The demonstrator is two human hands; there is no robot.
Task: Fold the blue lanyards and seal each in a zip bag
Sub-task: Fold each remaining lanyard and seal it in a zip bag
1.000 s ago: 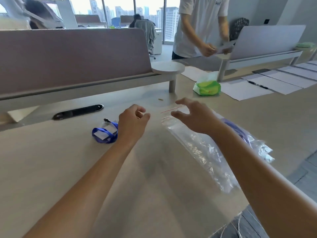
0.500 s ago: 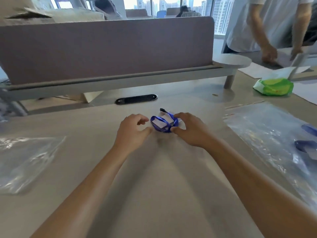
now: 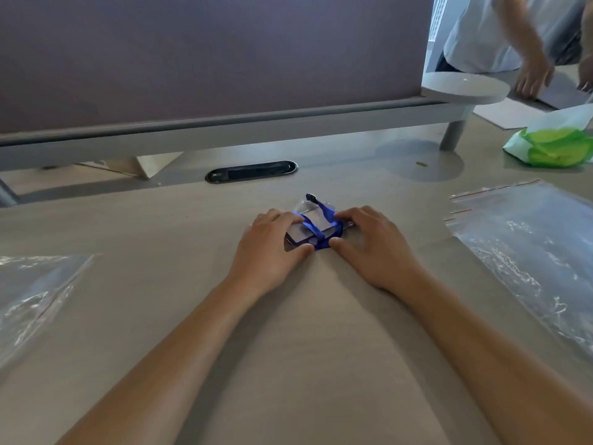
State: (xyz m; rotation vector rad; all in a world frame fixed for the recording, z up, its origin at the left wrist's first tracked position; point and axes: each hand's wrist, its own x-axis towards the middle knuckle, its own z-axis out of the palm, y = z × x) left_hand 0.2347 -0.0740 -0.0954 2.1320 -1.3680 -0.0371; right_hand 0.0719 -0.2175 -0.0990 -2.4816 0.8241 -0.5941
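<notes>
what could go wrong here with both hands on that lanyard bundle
1. The blue lanyard is only wrapped around its badge holder, pinched by the left hand and right hand; lifting it may let the strap unwind.
2. The zip bags lie off to the right, so one hand must probably let go to fetch one.

I am sitting in an open-plan office, at a long pale wood-grain desk [image 3: 305, 364] shared with the far side across a padded mauve privacy screen [image 3: 208, 53] on a grey metal rail [image 3: 224, 131]. A black oval cable grommet [image 3: 251, 171] is set into the desktop just below the screen, and a small round grey shelf [image 3: 465, 86] caps the rail's end. Beyond it another person in a white shirt [image 3: 494, 30] leans over sheets of paper [image 3: 510, 115] at the next workstation.
</notes>
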